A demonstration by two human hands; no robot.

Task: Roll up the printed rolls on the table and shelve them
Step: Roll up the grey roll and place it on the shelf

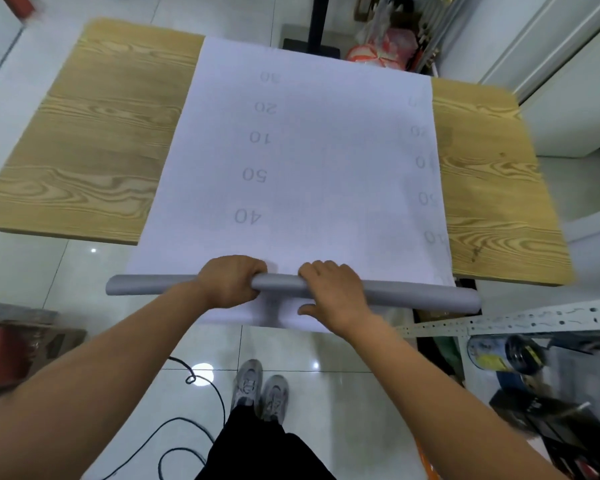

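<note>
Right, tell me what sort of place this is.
Probably a print shop's workroom: a wide printed sheet lies across a wooden table, the left hand and right hand grip its rolled end, and slotted metal shelving stands at the right.

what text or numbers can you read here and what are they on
"30", printed sheet, centre column, upside down from this view
"20", same column
"10", same column
"50", same column
"40", same column
Numbers along the sheet's right edge: too blurred to read
Label on the can at lower right: too blurred to read
</note>
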